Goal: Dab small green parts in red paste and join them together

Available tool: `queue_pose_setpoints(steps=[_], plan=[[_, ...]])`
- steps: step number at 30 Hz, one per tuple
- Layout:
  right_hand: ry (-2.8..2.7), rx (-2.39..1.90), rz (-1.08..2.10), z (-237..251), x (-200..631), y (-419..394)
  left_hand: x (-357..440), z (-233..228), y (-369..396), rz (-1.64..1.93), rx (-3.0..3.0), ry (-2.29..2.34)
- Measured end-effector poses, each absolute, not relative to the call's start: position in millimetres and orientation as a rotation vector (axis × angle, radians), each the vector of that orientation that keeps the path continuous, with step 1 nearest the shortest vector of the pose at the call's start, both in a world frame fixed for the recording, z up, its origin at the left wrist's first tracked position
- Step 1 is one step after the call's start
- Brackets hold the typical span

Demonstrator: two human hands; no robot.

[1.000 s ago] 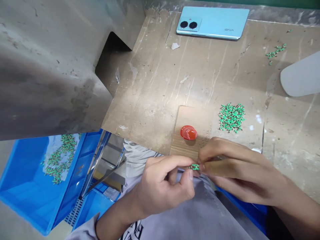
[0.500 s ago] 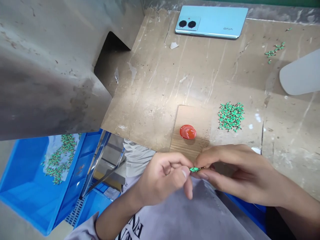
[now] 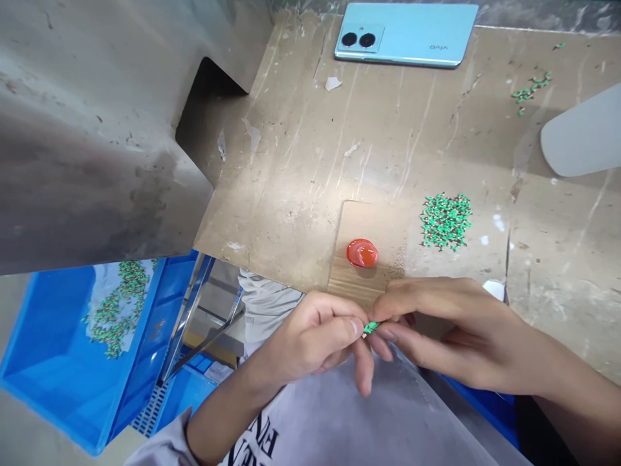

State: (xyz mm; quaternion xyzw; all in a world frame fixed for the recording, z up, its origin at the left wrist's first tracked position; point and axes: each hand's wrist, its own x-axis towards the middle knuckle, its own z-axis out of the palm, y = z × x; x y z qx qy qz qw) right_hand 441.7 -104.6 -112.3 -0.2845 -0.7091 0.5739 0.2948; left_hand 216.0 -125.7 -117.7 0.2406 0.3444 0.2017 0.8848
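A tiny green piece (image 3: pixel 371 327) sits between the fingertips of both hands, just off the table's front edge. My left hand (image 3: pixel 323 340) pinches one side with thumb and forefinger, its other fingers loosely bent. My right hand (image 3: pixel 456 330) grips the other side in a pinch, partly hiding it. Beyond them, a small red oval dish (image 3: pixel 361 253) with something glossy and orange-red inside rests on a brown cardboard piece (image 3: pixel 373 217). To its right lies a flat heap of small green pieces (image 3: pixel 446 221) with brownish ends.
At the back lies a light blue phone (image 3: pixel 406 33). A few loose green bits (image 3: pixel 531 87) lie near a whitish rounded object (image 3: pixel 585 136) at right. A large metal housing (image 3: pixel 97 129) fills the left, above a blue bin (image 3: pixel 53 362) holding more green pieces.
The green piece has shifted slightly left and turned between my fingertips. My left fingers have moved in closer, and the view has tilted a little.
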Motion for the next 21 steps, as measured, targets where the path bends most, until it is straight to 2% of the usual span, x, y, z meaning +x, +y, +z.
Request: queue_pose_setpoints(steps=[6,17,21], plan=[[-1.905,-0.758,1.517,-114.7,441.3,-104.0,216.1,-125.4,-128.7,0.423,0.480,0.632],[-1.940,-0.784,1.443,-113.7,441.0,-104.0,217.5,-121.0,-128.8,0.352,0.561,0.822],[-1.932,-0.806,1.449,-115.0,442.8,-104.5,218.5,-127.1,-129.4,0.398,0.498,0.715]])
